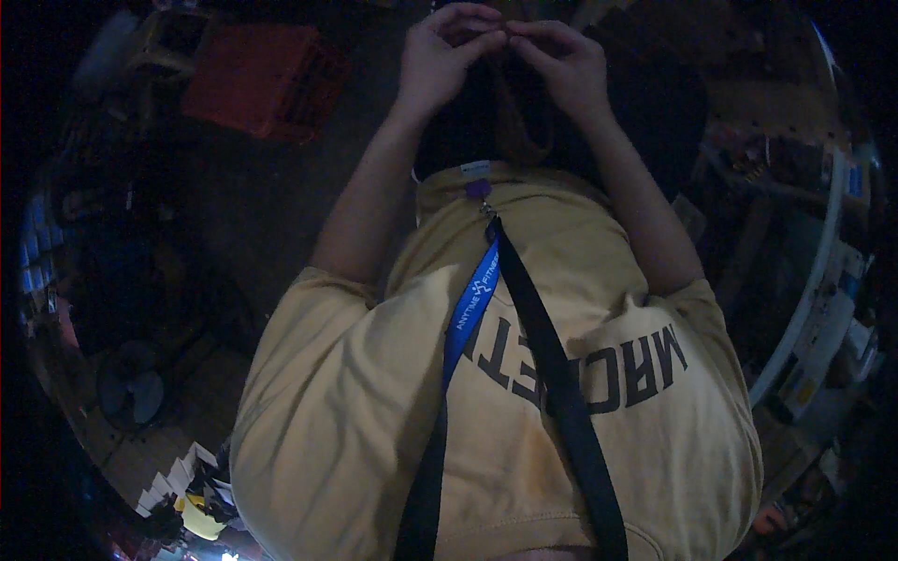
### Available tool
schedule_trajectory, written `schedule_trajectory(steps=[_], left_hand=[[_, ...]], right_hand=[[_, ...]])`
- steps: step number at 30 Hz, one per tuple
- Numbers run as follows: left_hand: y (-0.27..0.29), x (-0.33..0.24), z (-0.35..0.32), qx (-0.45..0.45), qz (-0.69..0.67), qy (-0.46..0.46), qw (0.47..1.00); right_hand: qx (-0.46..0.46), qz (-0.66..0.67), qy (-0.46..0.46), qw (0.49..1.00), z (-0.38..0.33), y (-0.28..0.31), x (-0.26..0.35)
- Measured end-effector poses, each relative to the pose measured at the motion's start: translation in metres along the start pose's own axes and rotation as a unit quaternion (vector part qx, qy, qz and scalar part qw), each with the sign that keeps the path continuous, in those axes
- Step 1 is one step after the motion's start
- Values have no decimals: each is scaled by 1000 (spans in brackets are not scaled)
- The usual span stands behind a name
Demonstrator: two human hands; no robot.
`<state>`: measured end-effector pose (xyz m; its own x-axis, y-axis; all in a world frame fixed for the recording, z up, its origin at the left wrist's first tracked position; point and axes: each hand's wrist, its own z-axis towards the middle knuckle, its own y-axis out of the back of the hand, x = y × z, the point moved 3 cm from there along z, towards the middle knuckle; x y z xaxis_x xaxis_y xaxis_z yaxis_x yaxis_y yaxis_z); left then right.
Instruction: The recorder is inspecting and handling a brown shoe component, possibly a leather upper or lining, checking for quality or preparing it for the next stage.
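Fingertips of both hands (505, 51) pinch together; whatever they hold is lost in darkness.

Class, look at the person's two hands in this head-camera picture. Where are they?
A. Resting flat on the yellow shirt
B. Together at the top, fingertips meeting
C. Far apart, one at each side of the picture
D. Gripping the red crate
B: the left hand and right hand meet fingertip to fingertip at the top of the picture, above the yellow shirt and away from the red crate.

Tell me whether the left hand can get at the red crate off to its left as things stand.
Probably yes: the red crate sits apart from the left hand, with only dim bare floor between; but that hand is pinched fingertip to fingertip with the right hand.
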<state>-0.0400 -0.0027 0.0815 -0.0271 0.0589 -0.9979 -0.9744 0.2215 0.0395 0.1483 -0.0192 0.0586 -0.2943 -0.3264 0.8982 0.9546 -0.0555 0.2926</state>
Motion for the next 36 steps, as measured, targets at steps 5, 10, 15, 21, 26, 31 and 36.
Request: schedule_trajectory(steps=[5,10,15,21,26,31,36], left_hand=[[3,7,3,-8,-27,16,999],[2,24,9,-16,-24,-13,1000],[-7,11,0,-17,-74,17,997],[-10,10,0,-28,-45,25,998],[-12,32,10,20,-130,-13,991],[-16,13,5,12,-44,11,999],[-18,15,7,29,-81,-16,996]], right_hand=[[10,76,-100,992,-4,2,6],[-8,70,-23,997,-4,-1,-11],[-37,26,19,999,-5,-2,-1],[-50,186,-40,980,-7,-1,6],[-29,167,-146,975,7,12,9],[63,120,-165,977,14,22,14],[147,208,-200,946,23,35,16]])
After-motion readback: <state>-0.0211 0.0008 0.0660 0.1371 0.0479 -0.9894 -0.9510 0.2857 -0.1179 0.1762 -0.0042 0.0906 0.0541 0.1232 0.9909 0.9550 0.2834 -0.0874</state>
